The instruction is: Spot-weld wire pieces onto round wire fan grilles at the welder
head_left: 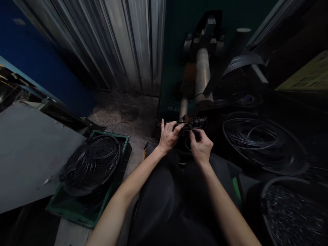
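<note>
A thin metal wire grid (202, 121) is at the lower tip of a machine with thick metal cylinders (203, 73). My left hand (168, 136) is closed on the grid's left part, thumb and forefinger reaching toward the machine's tip and one finger raised. On the near side, my right hand (201, 144) pinches at the grid's edge with thumb and forefinger; whatever is between those fingertips is too small and dark to name. Both hands are just above my dark-covered lap (176, 191).
Left, a green crate (91, 223) holds dark round wire racks (102, 150); a grey panel (30, 153) is beside it. More wire rounds lie on the floor (138, 133). Right are a tub of wire rings (302, 167) and a bin of small metal pieces (294, 215).
</note>
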Available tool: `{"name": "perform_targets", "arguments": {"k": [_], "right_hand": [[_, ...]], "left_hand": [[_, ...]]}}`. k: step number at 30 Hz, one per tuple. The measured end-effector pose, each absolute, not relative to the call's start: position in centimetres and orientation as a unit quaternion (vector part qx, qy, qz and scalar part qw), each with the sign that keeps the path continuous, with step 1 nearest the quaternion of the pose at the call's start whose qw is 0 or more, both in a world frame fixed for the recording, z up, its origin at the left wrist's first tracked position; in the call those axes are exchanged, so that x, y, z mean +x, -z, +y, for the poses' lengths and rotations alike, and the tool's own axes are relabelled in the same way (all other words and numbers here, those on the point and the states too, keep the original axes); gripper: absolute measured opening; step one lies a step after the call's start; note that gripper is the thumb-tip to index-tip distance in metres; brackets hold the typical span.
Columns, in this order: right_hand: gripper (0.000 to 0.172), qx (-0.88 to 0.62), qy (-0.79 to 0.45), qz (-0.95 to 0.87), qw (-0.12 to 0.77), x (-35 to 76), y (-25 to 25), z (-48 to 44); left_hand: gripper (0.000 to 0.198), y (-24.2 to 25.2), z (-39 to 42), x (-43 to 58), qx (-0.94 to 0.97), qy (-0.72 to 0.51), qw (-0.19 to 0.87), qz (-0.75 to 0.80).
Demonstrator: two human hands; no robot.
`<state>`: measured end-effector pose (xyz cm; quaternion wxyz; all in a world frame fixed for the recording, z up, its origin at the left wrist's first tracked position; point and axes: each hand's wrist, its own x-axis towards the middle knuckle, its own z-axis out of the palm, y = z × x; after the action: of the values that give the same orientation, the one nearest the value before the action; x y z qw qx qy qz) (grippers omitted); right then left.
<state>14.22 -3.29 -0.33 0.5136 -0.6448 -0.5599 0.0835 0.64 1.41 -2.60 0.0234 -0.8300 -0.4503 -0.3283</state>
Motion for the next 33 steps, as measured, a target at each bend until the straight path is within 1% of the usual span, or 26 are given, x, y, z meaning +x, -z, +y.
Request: {"name": "perform_targets", "arguments": {"k": [20,29,33], "right_hand": [[0.019,-0.611,-0.037,-0.585,0.533,14.0,0.9,-3.7],[0.022,-0.618,-0.043,-0.582,0.527,13.9,0.7,-3.2],[0.024,-0.626,-0.036,-0.579,0.521,13.9,0.6,-3.2]], "left_hand": [[0.041,4.4,1.7,0.4,-0.811,0.43,0.07,-0.39],[0.043,4.4,2.0,0.4,-0.816,0.422,0.066,-0.389],[0.044,4.4,2.0,0.5,-0.82,0.403,0.035,-0.405]]}}
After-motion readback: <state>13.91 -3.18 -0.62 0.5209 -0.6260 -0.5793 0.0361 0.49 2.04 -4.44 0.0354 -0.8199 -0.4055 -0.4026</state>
